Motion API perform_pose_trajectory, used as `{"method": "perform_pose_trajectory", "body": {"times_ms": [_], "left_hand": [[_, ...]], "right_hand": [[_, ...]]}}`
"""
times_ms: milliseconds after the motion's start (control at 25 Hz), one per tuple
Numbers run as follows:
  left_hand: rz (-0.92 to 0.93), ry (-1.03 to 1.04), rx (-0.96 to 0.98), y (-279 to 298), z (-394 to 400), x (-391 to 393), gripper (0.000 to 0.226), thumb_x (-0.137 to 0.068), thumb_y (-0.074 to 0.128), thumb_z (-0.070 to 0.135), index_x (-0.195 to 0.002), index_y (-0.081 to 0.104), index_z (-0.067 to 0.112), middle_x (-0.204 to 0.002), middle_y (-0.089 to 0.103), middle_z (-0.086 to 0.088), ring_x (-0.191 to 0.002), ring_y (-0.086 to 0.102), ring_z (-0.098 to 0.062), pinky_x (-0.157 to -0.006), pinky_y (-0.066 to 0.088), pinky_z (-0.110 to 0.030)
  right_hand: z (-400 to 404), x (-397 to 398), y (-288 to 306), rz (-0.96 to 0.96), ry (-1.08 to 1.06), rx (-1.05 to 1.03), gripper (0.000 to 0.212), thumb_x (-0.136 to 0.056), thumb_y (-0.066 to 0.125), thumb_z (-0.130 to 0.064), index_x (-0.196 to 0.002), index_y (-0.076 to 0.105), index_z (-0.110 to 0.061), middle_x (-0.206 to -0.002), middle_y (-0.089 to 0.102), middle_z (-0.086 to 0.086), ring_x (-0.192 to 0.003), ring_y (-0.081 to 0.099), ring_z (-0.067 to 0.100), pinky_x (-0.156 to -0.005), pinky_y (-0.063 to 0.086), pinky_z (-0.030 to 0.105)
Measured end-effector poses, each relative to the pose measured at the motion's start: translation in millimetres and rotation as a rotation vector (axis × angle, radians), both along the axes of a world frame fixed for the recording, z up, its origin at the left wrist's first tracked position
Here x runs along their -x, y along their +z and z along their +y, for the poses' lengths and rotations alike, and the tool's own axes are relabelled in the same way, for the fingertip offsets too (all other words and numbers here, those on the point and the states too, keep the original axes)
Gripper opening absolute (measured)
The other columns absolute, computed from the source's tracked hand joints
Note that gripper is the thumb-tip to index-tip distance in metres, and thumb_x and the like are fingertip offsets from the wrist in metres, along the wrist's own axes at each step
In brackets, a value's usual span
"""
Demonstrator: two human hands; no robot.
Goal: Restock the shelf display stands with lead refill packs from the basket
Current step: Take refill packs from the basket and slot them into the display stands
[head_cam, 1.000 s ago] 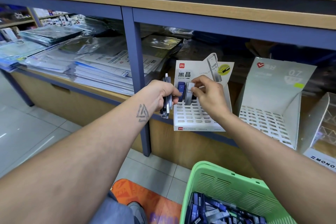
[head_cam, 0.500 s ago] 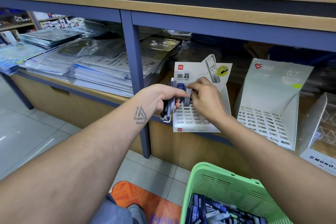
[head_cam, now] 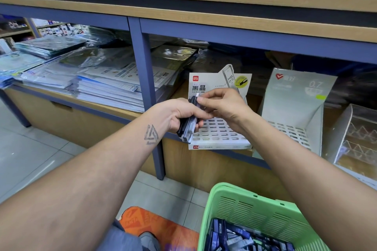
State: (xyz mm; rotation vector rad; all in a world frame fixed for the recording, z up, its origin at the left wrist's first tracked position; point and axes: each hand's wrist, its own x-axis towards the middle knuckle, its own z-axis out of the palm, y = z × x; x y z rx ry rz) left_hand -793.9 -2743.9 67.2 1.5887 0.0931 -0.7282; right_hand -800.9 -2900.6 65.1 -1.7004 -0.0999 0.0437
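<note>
My left hand [head_cam: 175, 115] grips a bundle of dark and clear lead refill packs [head_cam: 188, 126] in front of the white slotted display stand [head_cam: 220, 136] on the shelf. My right hand [head_cam: 222, 106] pinches the white top end of one pack in that bundle. The stand's grid of slots shows below my hands; any packs standing in it are hidden behind them. The green basket [head_cam: 253, 208] sits at the bottom right with several blue and grey refill packs [head_cam: 240, 238] inside.
A second slotted stand marked 0.7 [head_cam: 295, 108] stands to the right, then a clear divided box [head_cam: 359, 138]. Stacks of wrapped paper goods [head_cam: 98, 83] fill the left shelf bay. A blue upright post [head_cam: 149, 96] separates the bays. Tiled floor lies below.
My right hand has left the packs standing in the stand and come to the top of the bundle in my left hand. The view has tilted up a little.
</note>
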Motion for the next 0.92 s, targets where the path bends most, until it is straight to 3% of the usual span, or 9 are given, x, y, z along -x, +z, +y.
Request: {"method": "perform_pose_trajectory", "body": {"times_ms": [160, 280, 400, 520, 760, 920], "left_hand": [[-0.065, -0.023, -0.056, 2, 1, 2, 0.024, -0.078, 0.084, 0.008, -0.096, 0.067, 0.009, -0.07, 0.063, -0.007, -0.053, 0.057, -0.013, -0.05, 0.051, -0.026], [-0.019, -0.011, 0.051, 4, 4, 5, 0.027, -0.077, 0.085, 0.018, -0.095, 0.066, 0.009, -0.069, 0.065, -0.005, -0.056, 0.061, -0.015, -0.053, 0.053, -0.029], [-0.01, 0.003, 0.141, 3, 6, 3, 0.043, -0.072, 0.085, 0.029, -0.104, 0.064, 0.011, -0.08, 0.063, -0.008, -0.061, 0.058, -0.017, -0.053, 0.049, -0.026], [0.009, 0.057, 0.135, 3, 5, 1, 0.037, -0.082, 0.078, 0.039, -0.099, 0.065, 0.009, -0.078, 0.062, -0.013, -0.062, 0.057, -0.019, -0.049, 0.049, -0.024], [0.032, 0.128, 0.158, 7, 14, 1, 0.023, -0.088, 0.075, 0.025, -0.099, 0.066, 0.007, -0.083, 0.064, -0.012, -0.057, 0.062, -0.017, -0.045, 0.049, -0.021], [0.066, 0.254, 0.228, 12, 20, -2, 0.018, -0.091, 0.072, 0.024, -0.098, 0.066, 0.009, -0.072, 0.068, -0.009, -0.047, 0.057, -0.012, -0.041, 0.045, -0.016]], "right_hand": [[1, 2, 0, 0.037, 0.017, -0.039, 0.023, -0.08, 0.083, -0.008, -0.1, 0.073, -0.002, -0.086, 0.076, 0.01, -0.073, 0.071, 0.015, -0.065, 0.057, 0.027], [-4, 0, 0, 0.13, -0.037, -0.147, 0.014, -0.084, 0.071, 0.002, -0.097, 0.075, -0.002, -0.088, 0.076, 0.011, -0.082, 0.073, 0.021, -0.066, 0.057, 0.029], [-10, 0, -1, 0.164, -0.087, -0.233, 0.02, -0.086, 0.063, 0.01, -0.099, 0.075, 0.001, -0.09, 0.076, 0.015, -0.082, 0.072, 0.023, -0.066, 0.057, 0.025], [-12, -3, -2, 0.15, -0.156, -0.33, 0.019, -0.084, 0.064, 0.013, -0.099, 0.074, 0.005, -0.093, 0.075, 0.02, -0.081, 0.072, 0.025, -0.068, 0.058, 0.024], [-17, -8, -7, 0.105, -0.245, -0.377, 0.015, -0.084, 0.066, 0.014, -0.089, 0.072, 0.001, -0.09, 0.073, 0.017, -0.085, 0.073, 0.026, -0.078, 0.062, 0.031], [-24, -2, -16, 0.09, -0.173, -0.342, 0.019, -0.083, 0.068, 0.016, -0.095, 0.072, 0.001, -0.093, 0.073, 0.017, -0.085, 0.075, 0.027, -0.08, 0.061, 0.032]]}}
